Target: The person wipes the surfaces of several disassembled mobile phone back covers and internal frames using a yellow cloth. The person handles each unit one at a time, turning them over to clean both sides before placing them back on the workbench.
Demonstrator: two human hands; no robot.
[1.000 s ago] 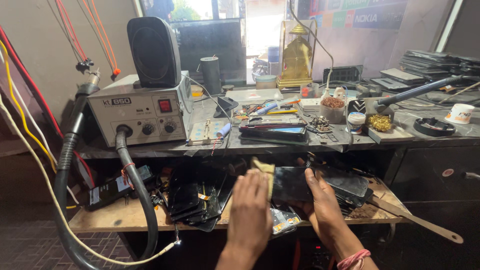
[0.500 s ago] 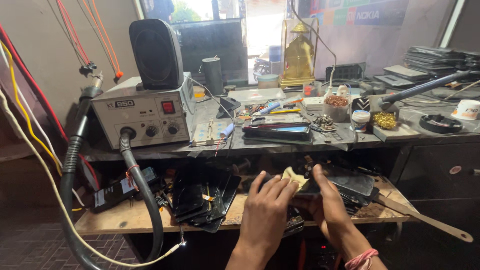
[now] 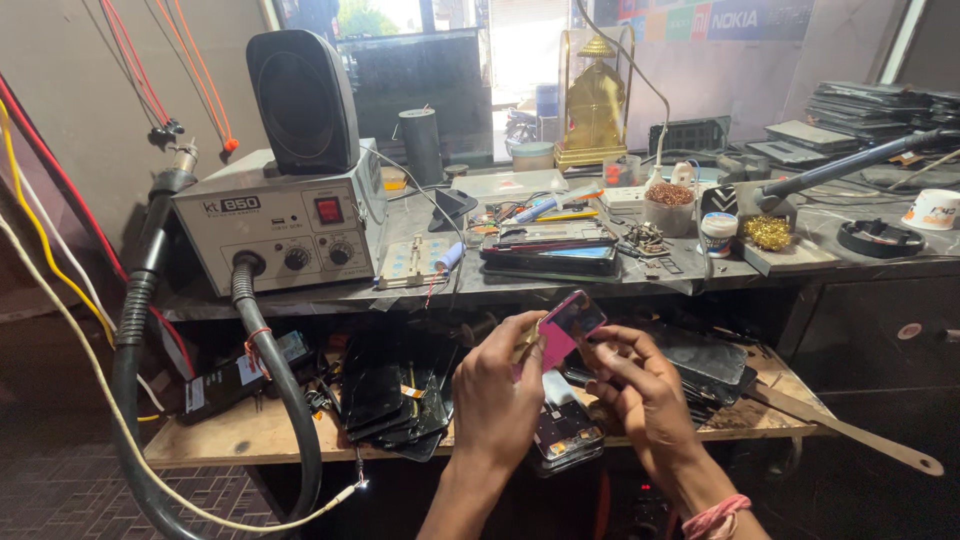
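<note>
My left hand (image 3: 497, 392) and my right hand (image 3: 640, 385) hold a small pink phone part (image 3: 562, 329) between them, lifted above the lower wooden shelf (image 3: 250, 435). The left fingers pinch its left edge, together with what looks like a thin yellowish strip. The right fingers touch its lower right edge. Below my hands lies a pile of phone screens and back covers (image 3: 565, 432). More dark screens (image 3: 385, 395) are stacked to the left on the shelf.
A grey hot-air rework station (image 3: 285, 228) with a black hose (image 3: 275, 380) sits on the upper bench, a black speaker (image 3: 303, 102) on top. Stacked phones (image 3: 550, 250), small jars (image 3: 670, 208) and tools crowd the bench. A wooden stick (image 3: 850, 432) juts out at right.
Both hands have risen from the shelf pile. They now hold a pink phone part up in front of me, where earlier they were pressing down among the screens.
</note>
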